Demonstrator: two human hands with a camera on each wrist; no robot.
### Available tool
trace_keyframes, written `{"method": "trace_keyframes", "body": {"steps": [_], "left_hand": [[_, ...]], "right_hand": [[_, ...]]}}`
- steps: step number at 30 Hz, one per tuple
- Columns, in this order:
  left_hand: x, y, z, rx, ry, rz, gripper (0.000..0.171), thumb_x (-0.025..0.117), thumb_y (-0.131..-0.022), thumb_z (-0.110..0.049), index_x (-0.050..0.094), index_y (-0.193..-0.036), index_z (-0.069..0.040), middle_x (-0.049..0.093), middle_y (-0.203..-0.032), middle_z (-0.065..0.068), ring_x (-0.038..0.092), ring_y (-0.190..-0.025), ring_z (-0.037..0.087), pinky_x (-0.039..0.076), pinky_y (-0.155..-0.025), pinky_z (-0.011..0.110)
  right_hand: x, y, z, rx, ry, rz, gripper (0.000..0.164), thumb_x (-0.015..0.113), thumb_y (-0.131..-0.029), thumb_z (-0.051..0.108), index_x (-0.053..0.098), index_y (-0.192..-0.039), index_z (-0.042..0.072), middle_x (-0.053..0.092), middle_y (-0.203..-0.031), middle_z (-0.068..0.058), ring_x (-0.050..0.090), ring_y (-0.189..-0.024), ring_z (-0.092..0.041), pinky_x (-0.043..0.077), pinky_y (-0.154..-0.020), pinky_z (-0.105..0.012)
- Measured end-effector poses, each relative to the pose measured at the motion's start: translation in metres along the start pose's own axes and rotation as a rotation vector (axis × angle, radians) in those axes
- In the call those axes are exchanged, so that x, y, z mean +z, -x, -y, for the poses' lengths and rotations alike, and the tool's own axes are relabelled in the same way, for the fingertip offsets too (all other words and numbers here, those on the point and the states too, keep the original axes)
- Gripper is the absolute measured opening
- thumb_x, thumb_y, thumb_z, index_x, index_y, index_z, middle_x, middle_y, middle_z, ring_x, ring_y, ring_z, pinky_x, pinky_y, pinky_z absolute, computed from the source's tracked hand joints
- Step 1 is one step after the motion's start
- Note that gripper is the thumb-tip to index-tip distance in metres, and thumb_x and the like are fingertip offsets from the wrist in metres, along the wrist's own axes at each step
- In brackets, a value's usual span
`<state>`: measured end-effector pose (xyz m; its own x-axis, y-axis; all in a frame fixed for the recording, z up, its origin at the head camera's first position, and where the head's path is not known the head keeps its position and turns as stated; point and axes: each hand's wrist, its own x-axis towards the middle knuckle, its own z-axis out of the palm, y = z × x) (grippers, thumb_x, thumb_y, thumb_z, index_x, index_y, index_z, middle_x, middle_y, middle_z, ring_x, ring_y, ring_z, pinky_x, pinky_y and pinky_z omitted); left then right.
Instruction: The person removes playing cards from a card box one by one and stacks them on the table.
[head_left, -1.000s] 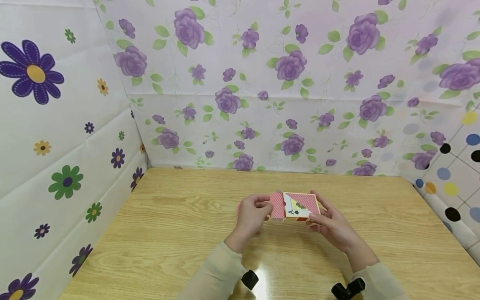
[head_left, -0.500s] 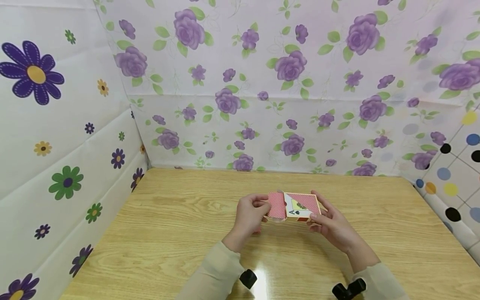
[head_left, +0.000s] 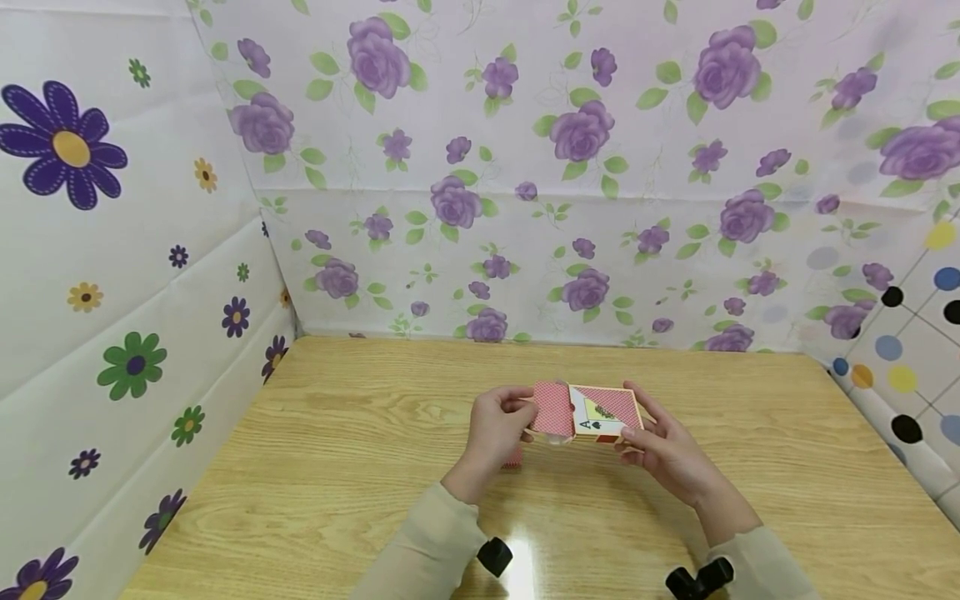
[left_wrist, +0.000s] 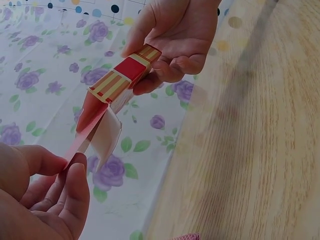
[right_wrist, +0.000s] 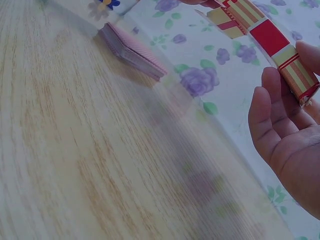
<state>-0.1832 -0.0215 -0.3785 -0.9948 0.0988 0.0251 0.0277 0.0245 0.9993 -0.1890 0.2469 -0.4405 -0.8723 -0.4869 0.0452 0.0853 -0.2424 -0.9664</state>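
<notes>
My right hand [head_left: 667, 461] holds a card box [head_left: 607, 404] with an ace of spades printed on its face, gripping it at the right end. From the box's left end sticks a red-backed playing card [head_left: 551, 407]; my left hand [head_left: 495, 427] pinches its outer edge between thumb and fingers. The left wrist view shows this thin piece edge-on, beside an open white flap [left_wrist: 108, 137]; whether it is one card or several I cannot tell. Below my left hand, a stack of red-backed cards [right_wrist: 135, 50] lies on the table, mostly hidden by that hand in the head view.
The wooden table [head_left: 360, 467] reaches back to a floral cloth wall [head_left: 525, 250]. Another flowered cloth [head_left: 150, 292] stands at the left, a dotted one [head_left: 900, 375] at the right. Black devices [head_left: 495, 557] sit at both wrists.
My left hand has shifted slightly left, and more of the red card back shows. A red edge left of that hand is gone; the stack now shows on the table beneath it.
</notes>
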Motion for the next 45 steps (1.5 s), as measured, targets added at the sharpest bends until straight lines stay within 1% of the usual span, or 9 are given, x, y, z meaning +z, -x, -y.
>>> {"method": "trace_keyframes", "body": {"steps": [5,10,17,21,25,32,40,43,45], "left_hand": [[-0.001,0.003,-0.007,0.002,-0.002,-0.002,0.025,0.057,-0.087,0.004,0.061,-0.111,0.011,0.064,-0.091,0.025,0.057,-0.061,0.011,0.05,-0.05,0.016],[-0.002,0.001,-0.006,-0.009,0.001,-0.019,0.026,0.056,-0.087,0.004,0.062,-0.112,0.01,0.064,-0.09,0.023,0.055,-0.063,0.013,0.05,-0.05,0.016],[-0.005,-0.013,0.014,-0.019,0.004,-0.029,0.026,0.058,-0.088,0.001,0.063,-0.113,0.005,0.063,-0.085,0.013,0.055,-0.065,0.013,0.057,-0.056,0.033],[-0.006,-0.016,0.02,-0.019,0.001,-0.048,0.025,0.059,-0.088,-0.002,0.065,-0.113,0.002,0.062,-0.082,0.008,0.054,-0.062,0.011,0.056,-0.055,0.031],[-0.007,-0.016,0.021,-0.006,-0.004,-0.06,0.024,0.059,-0.088,-0.001,0.066,-0.111,0.001,0.061,-0.08,0.006,0.054,-0.061,0.011,0.057,-0.055,0.032],[-0.009,-0.017,0.021,0.002,0.017,-0.071,0.024,0.059,-0.088,0.0,0.066,-0.111,0.002,0.059,-0.079,0.004,0.054,-0.062,0.012,0.053,-0.051,0.023],[-0.012,-0.02,0.023,-0.002,0.007,-0.079,0.025,0.059,-0.09,-0.003,0.066,-0.114,-0.001,0.058,-0.081,0.005,0.053,-0.061,0.012,0.056,-0.054,0.029],[-0.014,-0.019,0.02,-0.008,0.008,-0.078,0.026,0.058,-0.09,-0.003,0.065,-0.115,0.0,0.058,-0.082,0.006,0.052,-0.061,0.012,0.055,-0.053,0.029],[-0.015,-0.017,0.015,-0.012,0.003,-0.076,0.027,0.057,-0.09,-0.002,0.064,-0.116,0.002,0.058,-0.083,0.007,0.052,-0.06,0.012,0.054,-0.053,0.028]], "right_hand": [[-0.001,0.001,0.0,0.02,0.008,-0.025,0.073,0.042,-0.099,0.003,0.002,-0.153,0.031,0.062,-0.113,0.002,0.063,-0.09,-0.014,0.055,-0.078,-0.029],[-0.001,0.001,0.0,0.03,0.007,-0.036,0.073,0.042,-0.099,0.003,0.001,-0.153,0.032,0.062,-0.111,0.003,0.063,-0.089,-0.014,0.055,-0.077,-0.029],[-0.002,0.002,0.0,0.013,0.002,-0.023,0.075,0.043,-0.099,0.002,0.001,-0.153,0.03,0.062,-0.109,0.0,0.064,-0.089,-0.014,0.055,-0.077,-0.029],[-0.002,0.002,0.0,-0.003,-0.008,-0.002,0.075,0.043,-0.099,0.001,0.0,-0.153,0.029,0.062,-0.109,-0.001,0.064,-0.089,-0.014,0.055,-0.078,-0.029],[-0.001,0.002,0.001,0.011,0.004,-0.014,0.075,0.044,-0.099,0.002,0.0,-0.153,0.03,0.062,-0.109,-0.001,0.064,-0.089,-0.013,0.055,-0.078,-0.029],[-0.001,0.002,0.001,0.037,0.011,-0.037,0.076,0.044,-0.099,0.003,-0.001,-0.153,0.031,0.062,-0.11,0.0,0.063,-0.089,-0.014,0.054,-0.078,-0.029],[-0.002,0.002,0.001,0.004,0.008,-0.001,0.074,0.042,-0.099,0.002,0.0,-0.153,0.03,0.061,-0.113,0.0,0.063,-0.09,-0.013,0.055,-0.078,-0.03],[-0.002,0.002,0.001,-0.002,0.008,0.004,0.073,0.042,-0.099,0.002,0.001,-0.153,0.03,0.061,-0.113,0.0,0.063,-0.09,-0.013,0.055,-0.079,-0.03],[-0.002,0.002,0.001,-0.002,0.01,0.003,0.073,0.042,-0.099,0.002,0.002,-0.153,0.031,0.061,-0.113,0.0,0.063,-0.09,-0.013,0.055,-0.079,-0.03]]}}
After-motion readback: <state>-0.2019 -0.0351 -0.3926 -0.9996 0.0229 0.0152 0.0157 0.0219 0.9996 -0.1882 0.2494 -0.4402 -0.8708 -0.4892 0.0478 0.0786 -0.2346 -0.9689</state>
